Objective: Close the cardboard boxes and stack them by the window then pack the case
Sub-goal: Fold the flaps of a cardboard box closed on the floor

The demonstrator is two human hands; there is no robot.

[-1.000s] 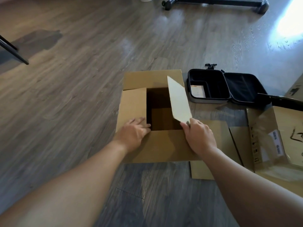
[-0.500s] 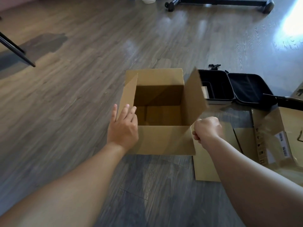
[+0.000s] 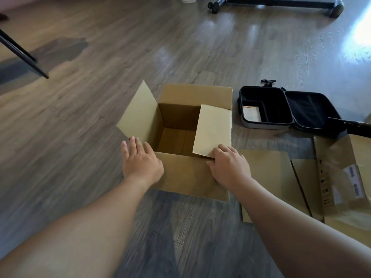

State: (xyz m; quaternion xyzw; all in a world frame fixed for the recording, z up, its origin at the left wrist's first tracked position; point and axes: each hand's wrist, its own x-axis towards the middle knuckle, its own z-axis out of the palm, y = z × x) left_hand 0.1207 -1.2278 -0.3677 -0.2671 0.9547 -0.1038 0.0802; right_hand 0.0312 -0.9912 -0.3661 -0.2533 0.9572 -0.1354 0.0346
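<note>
Both hands rest flat and open on a cardboard box (image 3: 188,177) that stands on a grey wood-look floor (image 3: 80,137), neither one clasped around anything. At the box's near left corner, the left hand (image 3: 141,162) lies with fingers spread and pointing away from the person, fingertips just at the base of the left flap (image 3: 138,115), which stands up and leans outward from the box. The box's inside is open to view and looks empty, its bottom seam showing. At the box's near right corner, the right hand (image 3: 228,167) presses palm down on the right flap (image 3: 213,130), which is folded inward and lies roughly level over the opening; the fingers touch that flap's near edge. The far flap is raised behind the opening, and the near flap hangs down the front wall toward the person.

Right of the box and just beyond its far right corner, a black case (image 3: 267,109) lies open on the floor, lid spread flat to its right, with a white card (image 3: 251,113) in one compartment of its tray. Right of the box and nearer the person, flattened cardboard sheets (image 3: 269,177) lie on the floor, touching or nearly touching the box's right side. Further right of the box, at the frame's edge, a second cardboard carton (image 3: 345,177) with printed labels is partly in view.
</note>
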